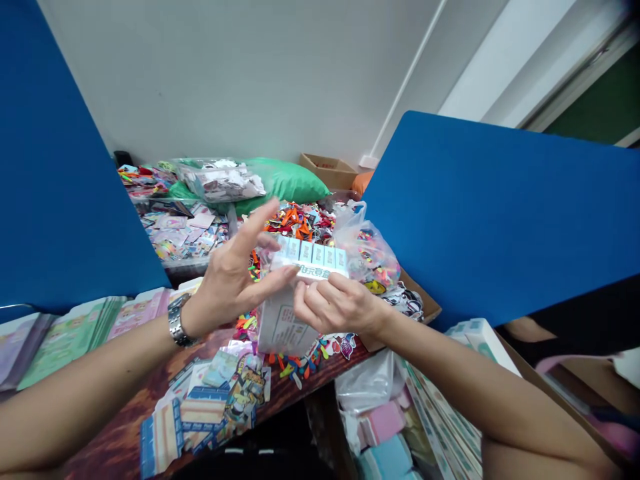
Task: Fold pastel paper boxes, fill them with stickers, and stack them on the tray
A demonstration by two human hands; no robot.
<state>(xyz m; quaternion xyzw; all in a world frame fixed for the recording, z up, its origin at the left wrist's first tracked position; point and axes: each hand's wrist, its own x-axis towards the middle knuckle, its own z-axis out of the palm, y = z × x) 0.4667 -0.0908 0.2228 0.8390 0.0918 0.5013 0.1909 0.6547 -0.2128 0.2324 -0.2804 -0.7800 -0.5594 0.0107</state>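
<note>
A pack of small pale-blue boxes (319, 255) in a row, with printing along its near edge, is in front of me over the table. My left hand (233, 277) is on its left side, fingers apart and stretched out, the thumb tip at the pack's near edge. Closed at that same edge is my right hand (340, 303), its fingers curled under and the exact grip partly hidden. Below the pack shows a white printed surface (286, 323) that looks like a box side. Small colourful pieces (295, 367) lie around it.
Loose cards and packets (205, 407) lie on the dark red-brown table (115, 413). Behind are a green bag (285, 179), a clear bag of white pieces (220, 180) and a plastic bag (367, 253). Blue panels (500, 220) stand on both sides. A person's arm (525, 330) shows at right.
</note>
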